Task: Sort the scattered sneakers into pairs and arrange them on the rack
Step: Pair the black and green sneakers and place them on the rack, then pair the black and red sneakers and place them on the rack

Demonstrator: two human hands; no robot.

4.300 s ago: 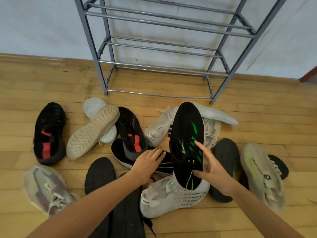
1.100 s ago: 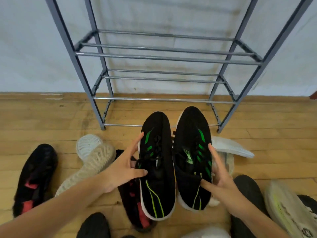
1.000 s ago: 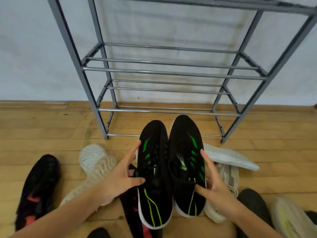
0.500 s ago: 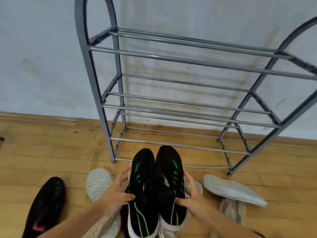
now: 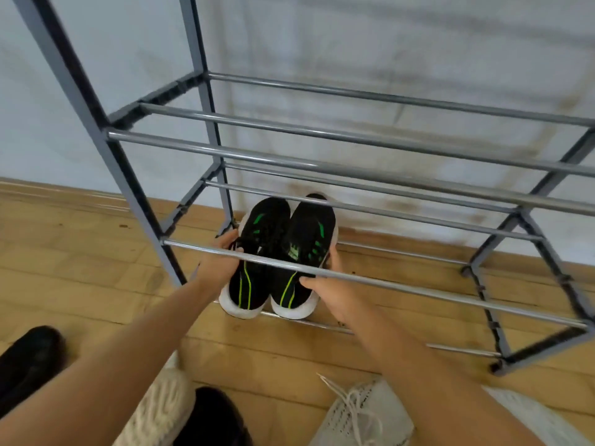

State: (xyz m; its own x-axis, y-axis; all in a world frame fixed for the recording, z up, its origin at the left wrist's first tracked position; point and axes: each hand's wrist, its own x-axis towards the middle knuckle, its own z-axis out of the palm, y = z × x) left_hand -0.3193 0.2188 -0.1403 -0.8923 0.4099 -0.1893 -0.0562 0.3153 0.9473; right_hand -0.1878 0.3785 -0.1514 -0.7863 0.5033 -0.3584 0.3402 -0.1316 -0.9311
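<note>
Head view: my left hand point(image 5: 222, 263) grips one black-and-green sneaker point(image 5: 259, 246), and my right hand point(image 5: 326, 289) grips its mate point(image 5: 306, 243). The two touch side by side, toes to the wall, in the lowest tier of the rack point(image 5: 289, 157). A white sneaker point(image 5: 360, 413) lies on the floor point(image 5: 80, 268) near me.

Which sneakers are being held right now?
The black pair with green stripes, gripped between the left hand and right hand inside the rack; the white sneaker and black sneaker lie on the floor.
</note>
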